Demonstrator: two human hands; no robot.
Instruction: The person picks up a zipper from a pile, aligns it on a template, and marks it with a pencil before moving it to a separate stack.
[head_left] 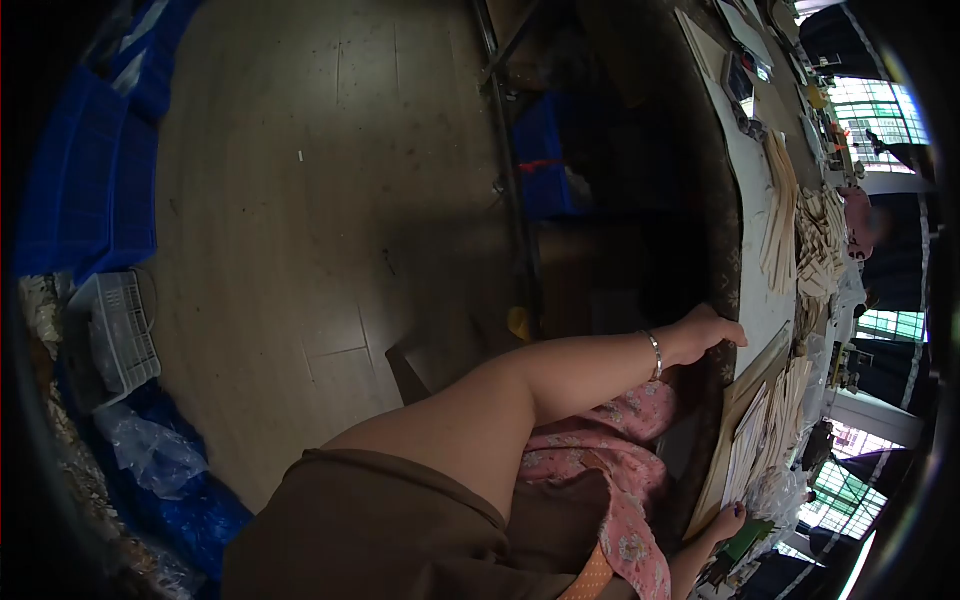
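My left hand (708,334), with a metal bracelet at the wrist, rests at the table edge (730,250). Its fingers are curled together, and nothing shows in them. Farther down the view, my right hand (731,520) is closed at the lower end of a white paper sheet (742,455), its fingertips pinching the sheet's edge. That sheet lies on brown sheets beside a spread of pale strips (790,400). The whole view is turned sideways.
Strip bundles (780,215) and a pile of pieces (820,245) lie farther along the table. Blue crates (75,170), a white basket (125,335) and plastic bags (155,450) stand on the left. A blue bin (543,160) is under the table. A person (860,222) appears beyond it.
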